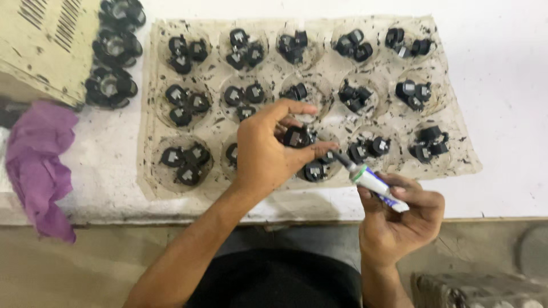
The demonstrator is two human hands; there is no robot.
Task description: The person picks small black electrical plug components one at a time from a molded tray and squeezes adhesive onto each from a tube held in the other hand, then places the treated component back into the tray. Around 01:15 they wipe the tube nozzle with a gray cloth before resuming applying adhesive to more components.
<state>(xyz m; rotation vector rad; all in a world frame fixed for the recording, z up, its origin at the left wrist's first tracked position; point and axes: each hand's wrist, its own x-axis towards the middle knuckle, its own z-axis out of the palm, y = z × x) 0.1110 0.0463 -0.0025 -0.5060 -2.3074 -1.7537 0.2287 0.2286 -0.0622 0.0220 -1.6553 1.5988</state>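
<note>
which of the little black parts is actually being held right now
The black part pinched in the left hand, above the tray's bottom row. All the others lie loose in the cups; the right hand holds a tube.

Two hands: left hand point(264, 149), right hand point(399, 219). One small black part point(297, 137) between the left fingertips; one white tube point(374, 183) in the right fingers, its nozzle beside that part. One stained tray point(456, 154) under the fingers, with fifteen round wells in three rows of five, most showing two or three black parts point(185, 102); wells beneath the left hand are partly hidden, so no total is given. Far left of the fingers: three larger black ring-shaped pieces point(111, 85), one purple cloth point(37, 165), one cardboard box point(43, 45).
</note>
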